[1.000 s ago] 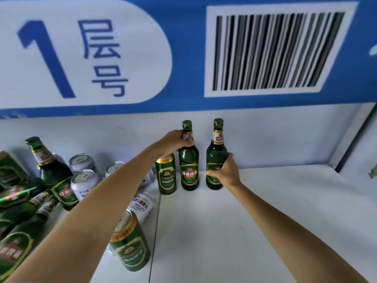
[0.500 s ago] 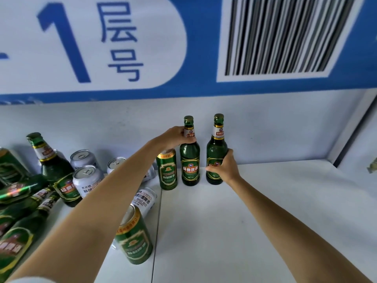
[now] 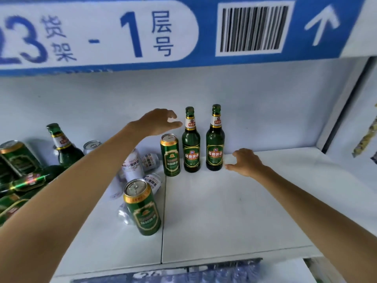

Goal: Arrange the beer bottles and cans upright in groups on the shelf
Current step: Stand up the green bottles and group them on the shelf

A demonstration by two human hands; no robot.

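Fingers (image 3: 173, 123) of the left hand (image 3: 158, 121) were spread and curved, gripping nothing, just beside the neck of the left bottle (image 3: 191, 140); those of the right hand (image 3: 245, 161) were likewise spread and empty, near the base of the right bottle (image 3: 214, 138). Above the white shelf (image 3: 234, 221) ran a blue sign (image 3: 142, 31) reading "23", "1" and Chinese characters, with a barcode (image 3: 254, 28) and a white arrow (image 3: 321, 24). Both bottles stood upright at the back of the shelf, side by side, of dark green glass with green caps, white-and-red neck labels and green oval body labels edged in gold; their characters were too small to read. An upright green can (image 3: 170, 155) with a gold rim stood just left of them, and another green can (image 3: 142, 208) stood nearer the shelf's front. Further left, white cans (image 3: 132, 163) and more green bottles (image 3: 61, 146) lay tumbled in a heap.
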